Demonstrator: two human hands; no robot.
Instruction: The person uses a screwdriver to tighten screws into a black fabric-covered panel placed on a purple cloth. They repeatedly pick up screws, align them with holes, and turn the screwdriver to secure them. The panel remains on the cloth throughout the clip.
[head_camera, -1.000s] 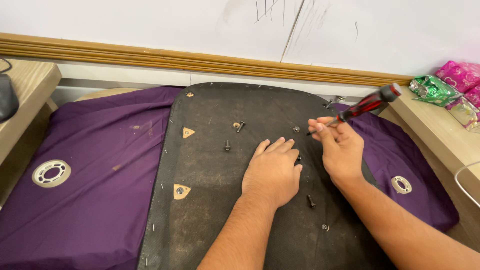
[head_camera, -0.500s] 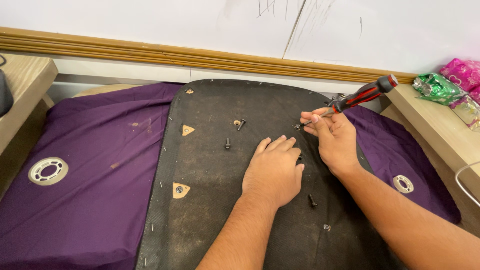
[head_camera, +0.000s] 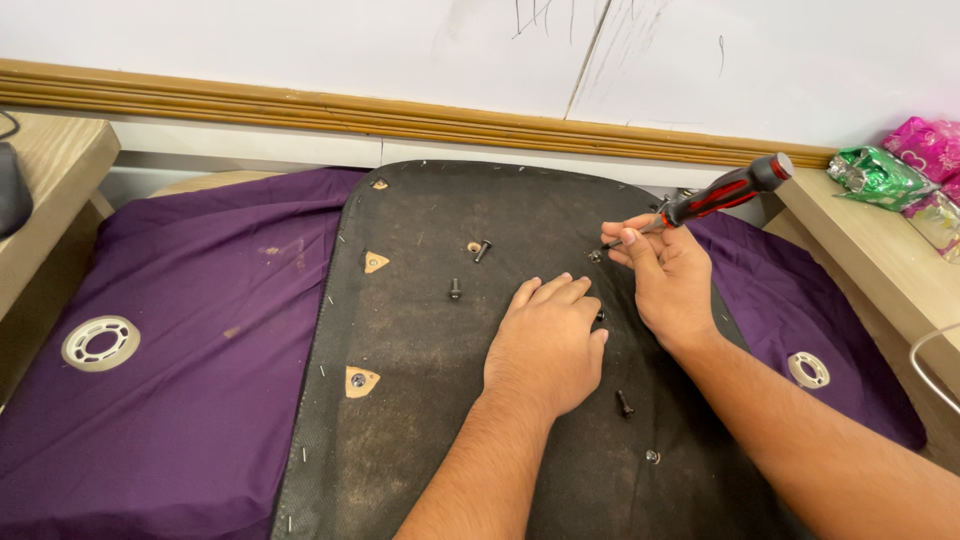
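While your left hand (head_camera: 545, 345) is lying flat and open on the dark fabric-covered panel (head_camera: 420, 400), pressing down on it with nothing in its grasp, your right hand (head_camera: 668, 275) is closing its fingers around a red-and-black screwdriver (head_camera: 715, 197). You are tilting the tool so its tip is meeting a screw (head_camera: 595, 256) near the panel's upper right. Loose black bolts (head_camera: 456, 289) are standing on the panel, which is resting on purple cloth (head_camera: 170, 330).

A scuffed white wall (head_camera: 300, 40) with long wooden moulding (head_camera: 300, 105) fills the upper frame, light wooden tables (head_camera: 45, 190) at both edges.
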